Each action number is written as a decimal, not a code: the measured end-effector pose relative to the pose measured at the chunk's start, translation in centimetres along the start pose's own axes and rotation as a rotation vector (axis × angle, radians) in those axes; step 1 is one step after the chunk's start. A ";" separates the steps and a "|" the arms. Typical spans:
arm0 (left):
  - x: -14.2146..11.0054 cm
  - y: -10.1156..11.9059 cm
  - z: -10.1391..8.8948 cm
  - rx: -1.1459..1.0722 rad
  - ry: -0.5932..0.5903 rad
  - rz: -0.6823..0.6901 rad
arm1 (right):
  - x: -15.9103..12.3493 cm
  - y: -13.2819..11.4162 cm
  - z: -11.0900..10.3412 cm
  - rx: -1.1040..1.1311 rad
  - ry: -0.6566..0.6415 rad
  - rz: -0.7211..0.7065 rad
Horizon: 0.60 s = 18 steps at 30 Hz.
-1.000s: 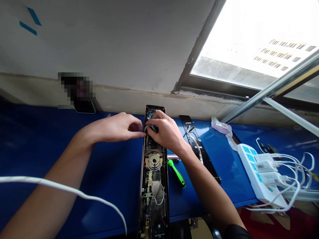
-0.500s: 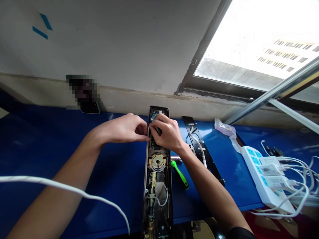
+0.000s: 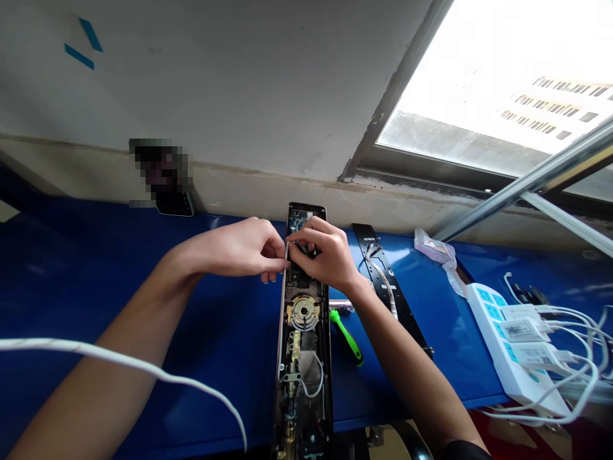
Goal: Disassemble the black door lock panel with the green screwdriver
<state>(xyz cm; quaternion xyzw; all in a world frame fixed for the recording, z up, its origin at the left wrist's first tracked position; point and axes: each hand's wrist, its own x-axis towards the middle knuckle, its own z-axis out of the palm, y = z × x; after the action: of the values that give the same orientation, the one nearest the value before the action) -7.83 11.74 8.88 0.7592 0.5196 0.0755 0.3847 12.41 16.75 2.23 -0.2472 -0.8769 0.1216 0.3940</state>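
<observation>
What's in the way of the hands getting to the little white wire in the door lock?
Nothing I can see is in the way. The left hand and right hand are already right at the white wire, near the top of the open door lock panel.

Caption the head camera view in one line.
Left hand and right hand pinch a white wire at an open door lock on a blue bench.

Green-handled screwdriver (image 3: 345, 335) on the blue bench (image 3: 71, 287), white power strip (image 3: 493, 338) crowded with chargers (image 3: 517, 330)
</observation>
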 end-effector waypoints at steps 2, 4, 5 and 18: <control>0.1 0.1 0.0 -0.033 0.013 -0.014 | 0.0 0.0 -0.1 0.029 0.001 -0.003; 0.2 0.2 0.0 -0.053 0.040 -0.024 | 0.1 -0.1 -0.3 0.049 0.005 0.003; 0.2 0.2 0.0 -0.062 0.048 -0.029 | 0.2 -0.2 -0.4 0.055 0.005 0.007; -0.9 0.6 -0.8 -0.145 0.111 0.026 | 0.1 1.2 -1.0 0.094 -0.183 -0.060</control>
<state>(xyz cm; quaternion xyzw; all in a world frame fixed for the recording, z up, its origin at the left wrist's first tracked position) -8.15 11.31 10.08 0.7308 0.5232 0.1597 0.4082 13.47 17.85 2.46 -0.1902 -0.9095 0.1726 0.3270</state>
